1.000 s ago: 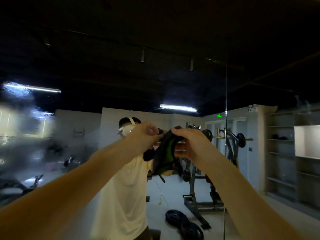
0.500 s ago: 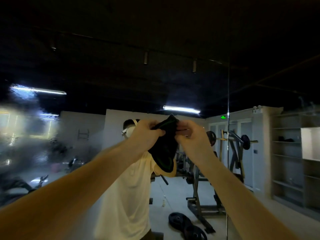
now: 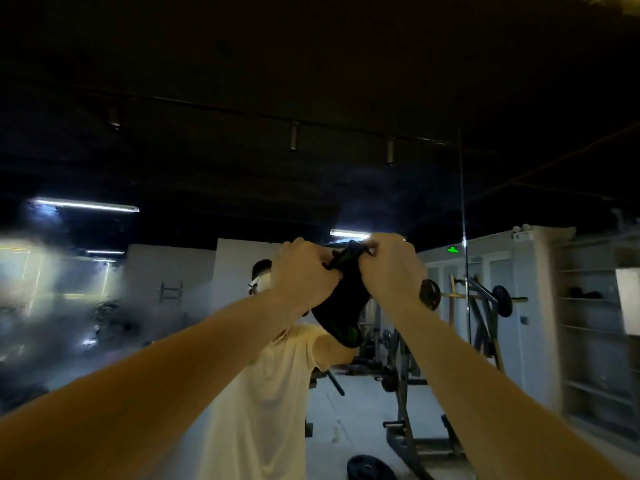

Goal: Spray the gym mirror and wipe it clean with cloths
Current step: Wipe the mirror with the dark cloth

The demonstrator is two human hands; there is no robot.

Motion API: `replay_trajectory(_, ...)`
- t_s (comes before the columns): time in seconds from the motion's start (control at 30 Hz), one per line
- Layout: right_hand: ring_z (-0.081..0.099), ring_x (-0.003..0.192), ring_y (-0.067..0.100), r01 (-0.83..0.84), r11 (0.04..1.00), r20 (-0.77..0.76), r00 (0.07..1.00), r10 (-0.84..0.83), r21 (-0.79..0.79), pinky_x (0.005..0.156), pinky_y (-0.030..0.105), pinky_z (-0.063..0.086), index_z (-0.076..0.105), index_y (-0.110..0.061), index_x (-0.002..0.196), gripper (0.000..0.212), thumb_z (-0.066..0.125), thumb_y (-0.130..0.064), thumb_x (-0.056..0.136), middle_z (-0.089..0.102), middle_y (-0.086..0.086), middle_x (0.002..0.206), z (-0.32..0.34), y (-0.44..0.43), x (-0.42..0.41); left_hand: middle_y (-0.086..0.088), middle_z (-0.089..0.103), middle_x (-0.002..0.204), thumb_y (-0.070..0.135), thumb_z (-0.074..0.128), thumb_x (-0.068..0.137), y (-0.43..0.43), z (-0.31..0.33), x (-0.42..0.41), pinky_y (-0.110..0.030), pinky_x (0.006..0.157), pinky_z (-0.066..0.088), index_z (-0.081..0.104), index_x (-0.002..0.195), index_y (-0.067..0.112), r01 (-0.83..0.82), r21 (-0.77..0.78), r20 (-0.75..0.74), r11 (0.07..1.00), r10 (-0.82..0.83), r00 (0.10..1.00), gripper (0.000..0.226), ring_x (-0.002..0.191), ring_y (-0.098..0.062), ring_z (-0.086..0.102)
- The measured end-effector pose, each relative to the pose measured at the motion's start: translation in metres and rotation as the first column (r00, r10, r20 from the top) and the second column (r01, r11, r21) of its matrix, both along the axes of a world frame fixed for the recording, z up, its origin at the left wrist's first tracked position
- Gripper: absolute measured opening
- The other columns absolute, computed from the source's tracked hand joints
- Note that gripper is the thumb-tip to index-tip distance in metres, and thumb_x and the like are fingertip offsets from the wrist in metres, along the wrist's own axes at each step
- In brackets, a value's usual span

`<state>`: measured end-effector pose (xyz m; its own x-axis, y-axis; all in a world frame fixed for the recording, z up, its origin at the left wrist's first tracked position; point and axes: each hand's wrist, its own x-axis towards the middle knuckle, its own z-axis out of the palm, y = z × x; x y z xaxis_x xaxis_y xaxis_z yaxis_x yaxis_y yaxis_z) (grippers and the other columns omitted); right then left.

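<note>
I face the large gym mirror (image 3: 346,133), which fills the view; its left part (image 3: 52,306) is misted and smeared. A dark cloth with green stripes (image 3: 343,306) hangs between my raised hands, close in front of the glass. My left hand (image 3: 304,271) grips the cloth's top edge on the left. My right hand (image 3: 391,268) pinches the same top edge on the right. The two hands nearly touch at head height. The cloth's lower part hangs loose below them. No spray bottle is in view.
A vertical seam (image 3: 464,237) splits the mirror panels at the right. Reflected in the glass are my own figure in a pale shirt (image 3: 263,393), a plate-loaded machine (image 3: 460,306), weight plates on the floor (image 3: 367,467) and shelving (image 3: 595,323).
Both hands have risen with the cloth and drawn closer together. The cloth now hangs lower from its top edge, and my view has tilted slightly upward.
</note>
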<state>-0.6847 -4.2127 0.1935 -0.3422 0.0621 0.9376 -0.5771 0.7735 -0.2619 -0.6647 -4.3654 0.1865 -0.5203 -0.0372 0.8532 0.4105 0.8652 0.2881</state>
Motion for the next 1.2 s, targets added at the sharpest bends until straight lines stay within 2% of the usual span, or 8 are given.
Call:
replay_trajectory(0.17,0.064,0.088,0.024,-0.098,0.986,-0.039,0.995,0.093,-0.135,0.069,0.027,0.047,0.065,-0.013,0.102,0.014,0.061,-0.006,0.091,0.063,0.002,0.091,-0.007,-0.029,-0.025,-0.002,0.051,0.104,0.046,0.067,0.091,-0.006,-0.003,-0.023,-0.038,0.092,0.041,0.07,0.09,0.026,-0.384,-0.184,-0.289,0.905,0.323,0.901,0.02,0.103,-0.025,0.046)
replay_trajectory(0.27,0.055,0.116,0.029,-0.051,0.998,-0.097,0.994,0.047,-0.04,0.098,0.039,0.05,0.052,-0.005,0.135,0.048,0.07,-0.008,0.091,0.058,0.013,0.127,-0.031,-0.042,-0.034,-0.001,0.051,0.1,0.049,0.073,0.083,-0.032,-0.015,-0.023,-0.032,0.081,0.032,0.065,0.091,0.021,-0.4,-0.199,-0.405,0.895,0.297,0.865,0.03,0.096,-0.023,0.048)
replay_trajectory(0.37,0.057,0.122,0.038,0.124,0.991,-0.226,0.968,-0.112,0.039,0.105,0.052,0.051,0.058,0.002,0.128,0.054,0.079,-0.001,0.079,0.056,0.023,0.135,-0.045,-0.05,-0.043,-0.004,0.053,0.105,0.038,0.076,0.08,-0.077,-0.031,-0.013,-0.03,0.081,0.03,0.062,0.098,0.019,-0.424,-0.237,-0.451,0.874,0.288,0.845,0.029,0.097,-0.023,0.048)
replay_trajectory(0.5,0.017,0.157,0.037,0.223,0.961,-0.152,0.968,-0.198,0.165,0.127,0.047,0.016,0.027,0.005,0.158,0.07,0.053,-0.017,0.096,0.02,0.022,0.168,-0.054,-0.069,-0.057,-0.013,0.055,0.129,0.034,0.076,0.085,-0.149,-0.049,0.006,-0.045,0.103,0.038,0.062,0.119,0.01,-0.526,-0.295,-0.517,0.797,0.33,0.79,0.044,0.12,-0.032,0.05)
replay_trajectory(0.67,-0.003,0.16,0.028,0.208,0.964,-0.18,0.967,-0.178,0.164,0.13,0.043,0.001,0.007,-0.007,0.164,0.065,0.015,-0.034,0.106,0.002,0.013,0.173,-0.053,-0.132,-0.06,-0.021,0.041,0.159,0.046,0.044,0.1,-0.217,-0.054,0.014,-0.049,0.129,0.013,0.044,0.152,0.0,-0.57,-0.286,-0.473,0.771,0.404,0.783,0.07,0.151,-0.036,0.033)
replay_trajectory(0.83,-0.01,0.159,0.028,0.191,0.957,-0.229,0.963,-0.14,0.22,0.13,0.043,-0.002,-0.006,-0.006,0.163,0.068,0.017,-0.036,0.107,-0.008,0.014,0.172,-0.062,-0.214,-0.043,-0.021,0.031,0.166,0.044,0.032,0.106,-0.247,-0.061,0.014,-0.051,0.13,0.014,0.033,0.159,-0.002,-0.568,-0.28,-0.511,0.774,0.381,0.771,0.07,0.157,-0.033,0.025)
replay_trajectory(1.0,-0.001,0.16,0.026,0.149,0.876,-0.34,0.94,0.018,0.459,0.13,0.041,0.004,-0.006,-0.004,0.162,0.073,0.032,-0.037,0.109,0.002,0.015,0.172,-0.082,-0.255,-0.034,-0.023,0.031,0.166,0.04,0.015,0.111,-0.258,-0.075,0.01,-0.053,0.129,0.017,0.033,0.158,-0.005,-0.543,-0.258,-0.527,0.799,0.355,0.772,0.068,0.157,-0.035,0.025)
replay_trajectory(1.2,-0.008,0.159,0.026,0.336,0.897,-0.259,0.929,-0.265,0.289,0.129,0.045,0.001,-0.004,-0.007,0.163,0.071,0.021,-0.041,0.107,-0.009,0.013,0.171,-0.072,-0.175,-0.053,-0.018,0.006,0.173,0.06,0.028,0.106,-0.252,-0.093,-0.015,-0.05,0.131,0.007,0.01,0.164,-0.002,-0.561,-0.254,-0.473,0.788,0.405,0.783,0.086,0.162,-0.029,0.002)
